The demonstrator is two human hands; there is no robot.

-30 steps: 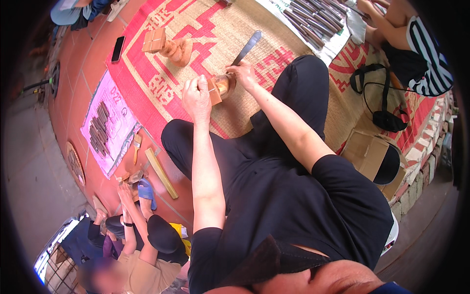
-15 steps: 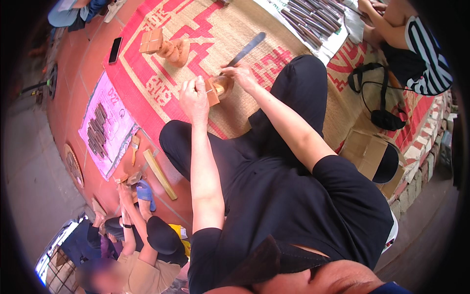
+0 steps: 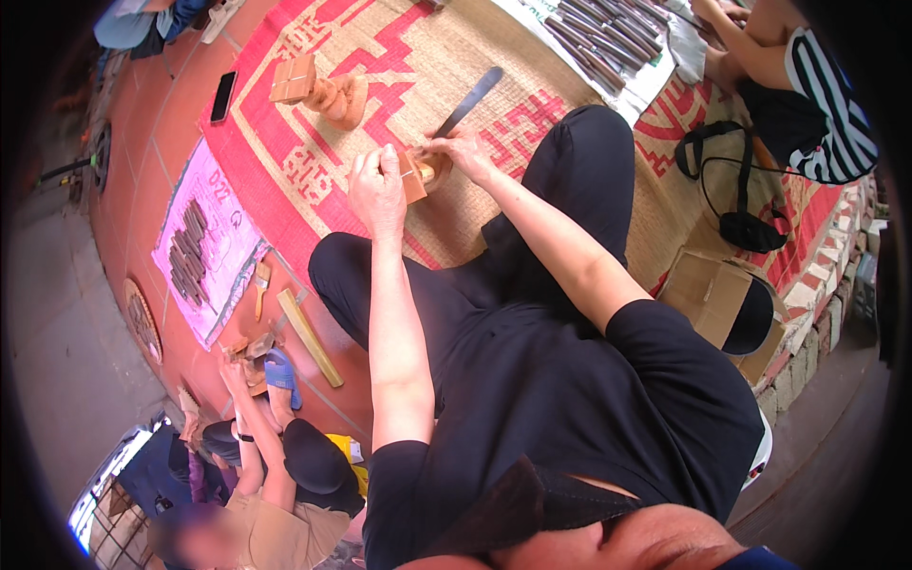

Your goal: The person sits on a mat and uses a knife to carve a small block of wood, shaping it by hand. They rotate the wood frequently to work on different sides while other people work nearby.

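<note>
Wood block (image 3: 413,178), small and tan, sits between the two hands above a woven mat (image 3: 456,57) with red patterns, just in front of the person's crossed legs. The left hand (image 3: 377,185) is curled around the block's left side and holds it. The right hand (image 3: 463,152) grips a long knife (image 3: 472,99) whose flat grey blade slants up and away to the far right; its fingers close on the handle end right beside the block. Farther off on the mat, to the left, lie more wood pieces (image 3: 318,87), and a dark phone (image 3: 223,96) rests on the red tile floor beside the mat's left edge. At far right, rows of dark sticks (image 3: 608,33) lie on a white sheet. Near left, another person's hand (image 3: 231,366) works among wood scraps on the floor.
</note>
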